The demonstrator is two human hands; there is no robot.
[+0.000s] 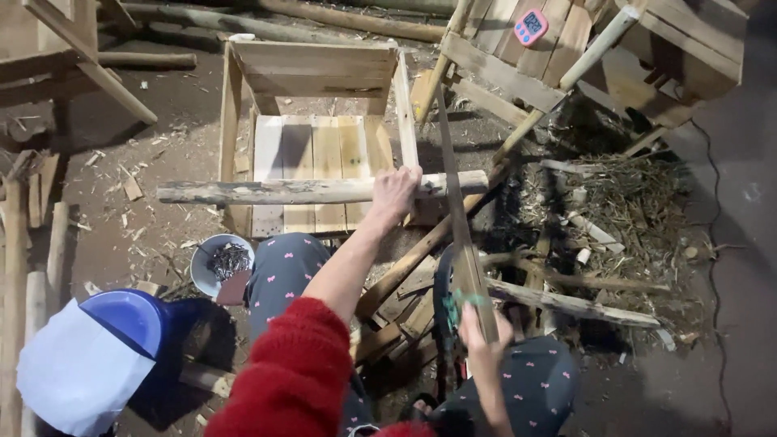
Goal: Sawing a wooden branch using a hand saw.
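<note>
To the far left of the pale round pole [324,191] sits a blue and white cap [89,360], and nearer, just below the pole's left end, a grey bowl of nails [218,263] stands on the dirt floor [162,129]. The pole itself lies crosswise over the front of an open wooden crate [316,105], whose slatted floor and side boards look already nailed up; the pole does not appear fastened yet, so that step seems left for you. Your left hand [395,194] is closed over the pole near its right end, pressing it down on the crate's edge. Right of that hand, a long thin wooden slat [457,202] runs up past the pole toward a second crate [566,57] leaning behind. Your right hand [484,340], below and right of the pole, is wrapped around the slat's lower end. Loose offcut sticks [566,303] and straw litter [631,202] lie right of the pole, still unused.
</note>
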